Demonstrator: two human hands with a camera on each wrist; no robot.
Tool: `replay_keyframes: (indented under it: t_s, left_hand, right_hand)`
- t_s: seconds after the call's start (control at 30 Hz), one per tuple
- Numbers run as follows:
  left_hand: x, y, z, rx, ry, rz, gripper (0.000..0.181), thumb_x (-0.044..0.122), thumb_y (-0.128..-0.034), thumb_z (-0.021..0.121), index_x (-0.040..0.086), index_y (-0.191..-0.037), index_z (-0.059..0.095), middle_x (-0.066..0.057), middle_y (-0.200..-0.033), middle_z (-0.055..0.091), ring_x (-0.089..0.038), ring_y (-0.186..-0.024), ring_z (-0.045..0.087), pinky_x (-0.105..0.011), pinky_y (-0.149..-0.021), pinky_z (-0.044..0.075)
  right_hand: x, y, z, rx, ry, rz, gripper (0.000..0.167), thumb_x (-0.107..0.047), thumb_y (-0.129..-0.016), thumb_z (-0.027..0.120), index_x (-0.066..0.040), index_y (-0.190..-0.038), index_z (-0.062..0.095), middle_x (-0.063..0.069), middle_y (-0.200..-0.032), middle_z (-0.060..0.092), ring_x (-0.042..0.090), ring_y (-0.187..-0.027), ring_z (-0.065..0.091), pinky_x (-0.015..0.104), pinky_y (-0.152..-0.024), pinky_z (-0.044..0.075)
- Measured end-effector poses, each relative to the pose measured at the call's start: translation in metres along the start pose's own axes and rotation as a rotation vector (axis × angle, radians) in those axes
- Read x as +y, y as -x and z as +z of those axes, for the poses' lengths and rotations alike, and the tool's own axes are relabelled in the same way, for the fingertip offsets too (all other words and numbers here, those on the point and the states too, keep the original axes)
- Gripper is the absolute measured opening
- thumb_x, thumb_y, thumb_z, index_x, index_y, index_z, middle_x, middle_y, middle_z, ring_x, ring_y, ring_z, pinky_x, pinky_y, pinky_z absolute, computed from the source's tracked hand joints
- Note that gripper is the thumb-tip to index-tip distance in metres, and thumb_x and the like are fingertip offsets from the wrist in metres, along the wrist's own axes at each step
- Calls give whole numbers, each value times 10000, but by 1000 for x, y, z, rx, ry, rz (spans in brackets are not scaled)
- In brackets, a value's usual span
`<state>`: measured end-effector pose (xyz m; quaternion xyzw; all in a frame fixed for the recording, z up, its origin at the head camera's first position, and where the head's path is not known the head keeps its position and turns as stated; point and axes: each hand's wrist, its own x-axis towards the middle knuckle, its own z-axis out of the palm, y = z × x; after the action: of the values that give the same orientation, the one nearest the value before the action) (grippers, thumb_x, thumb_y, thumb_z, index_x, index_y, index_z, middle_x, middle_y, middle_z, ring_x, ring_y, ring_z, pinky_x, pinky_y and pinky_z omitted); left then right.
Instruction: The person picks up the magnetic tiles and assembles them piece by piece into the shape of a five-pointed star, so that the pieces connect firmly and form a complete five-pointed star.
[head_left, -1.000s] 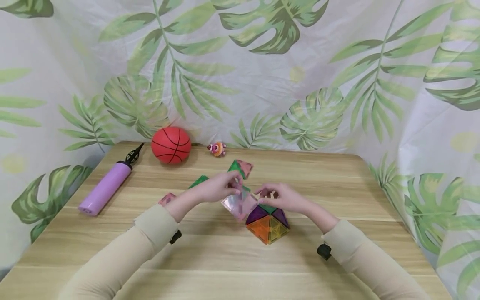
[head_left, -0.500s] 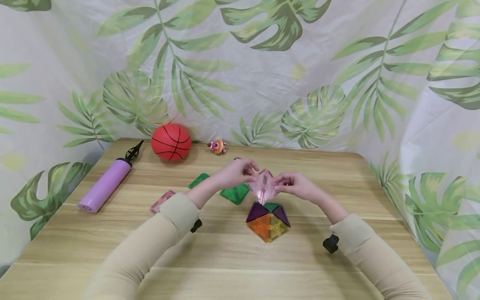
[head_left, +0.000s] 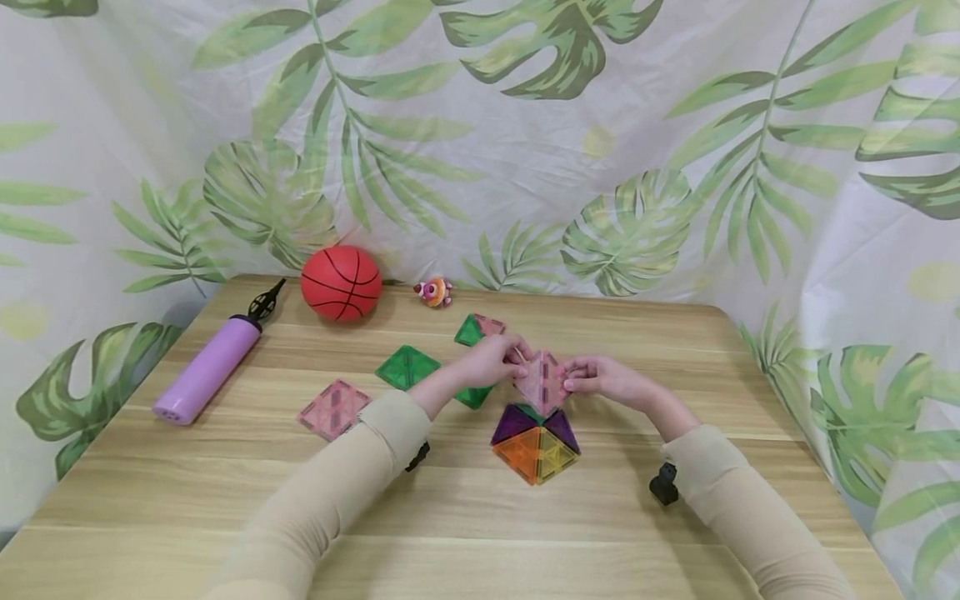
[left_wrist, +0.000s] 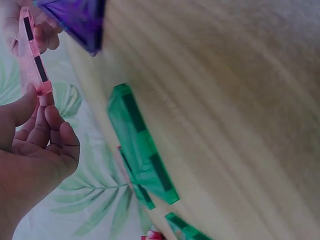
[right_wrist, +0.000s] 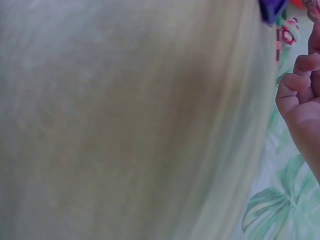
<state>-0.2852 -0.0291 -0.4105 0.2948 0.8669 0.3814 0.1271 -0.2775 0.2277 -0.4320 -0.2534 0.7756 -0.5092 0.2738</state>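
Between both hands is a pink translucent magnetic tile piece, diamond-shaped with a seam down its middle. My left hand pinches its left corner between thumb and fingers. At its right corner, my right hand pinches it too. In the left wrist view the pink tile piece is seen edge-on, its dark magnets showing. Just below it stands a magnetic tile structure with orange, yellow and purple sides. Whether the pink piece touches the structure I cannot tell. In the right wrist view my right hand is partly cut off.
Left of the structure lie a pink tile diamond, a green tile diamond and another green piece, partly covered by my left hand. Behind is a green-and-pink piece. Farther back are a purple pump, red ball and small figurine.
Both hands have brought the pink tile piece right, from over the green piece to above the structure, then lowered it slightly. The right hand, earlier near its edge, now pinches it.
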Motion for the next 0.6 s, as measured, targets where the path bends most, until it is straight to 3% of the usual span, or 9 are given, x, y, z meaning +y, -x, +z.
replay_keyframes:
  t_s: [0.17, 0.3, 0.6]
  left_hand:
    - [-7, -2, 8, -18, 3, -41, 157, 90, -891, 637, 44, -1034, 595, -66, -861, 679, -120, -769, 616, -213, -636, 459]
    - [-8, -2, 11, -35, -18, -84, 160, 102, -897, 632, 52, -1044, 592, -61, -875, 681, -124, -753, 605, -211, -618, 442]
    - [-10, -3, 19, -68, -124, -92, 185, 109, -889, 646, 63, -1057, 583, -70, -950, 698, -130, -815, 630, -230, -685, 467]
  right_hand:
    - [6, -2, 3, 4, -9, 56, 362, -174, -937, 584, 46, -1220, 535, 28, -984, 689, 154, -860, 621, 289, -730, 495]
    - [6, -6, 6, 25, 39, 101, 356, -198, -936, 589, 15, -1220, 560, 49, -994, 679, 170, -797, 581, 268, -641, 451]
    - [2, -13, 11, 45, 274, 115, 322, -216, -900, 643, -23, -1159, 640, 100, -1100, 668, 121, -924, 579, 299, -796, 473]
